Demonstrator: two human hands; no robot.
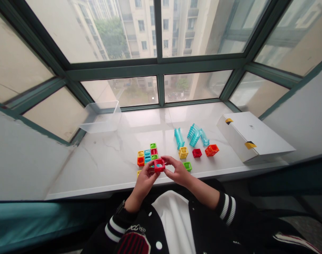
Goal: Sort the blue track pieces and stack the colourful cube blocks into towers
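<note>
A red hollow cube block [159, 170] is held up between my two hands, above the front edge of the white sill. The fingers of my left hand [145, 180] pinch its left side. On its right side, my right hand [178, 171] grips it with thumb and fingers. Just behind the hands lies a cluster of joined hollow blocks in orange [141, 161], yellow, blue [147, 152], red and green [153, 145]. My hands cover the near part of this cluster. A green block [187, 166] lies close to my right hand.
Loose yellow [183, 152], red [197, 153] and orange [212, 150] blocks stand to the right. Behind them are clear blue track pieces [179, 138]. A white box [256, 135] stands far right, a transparent bin [101, 118] back left. Windows [195, 88] border the sill [97, 173].
</note>
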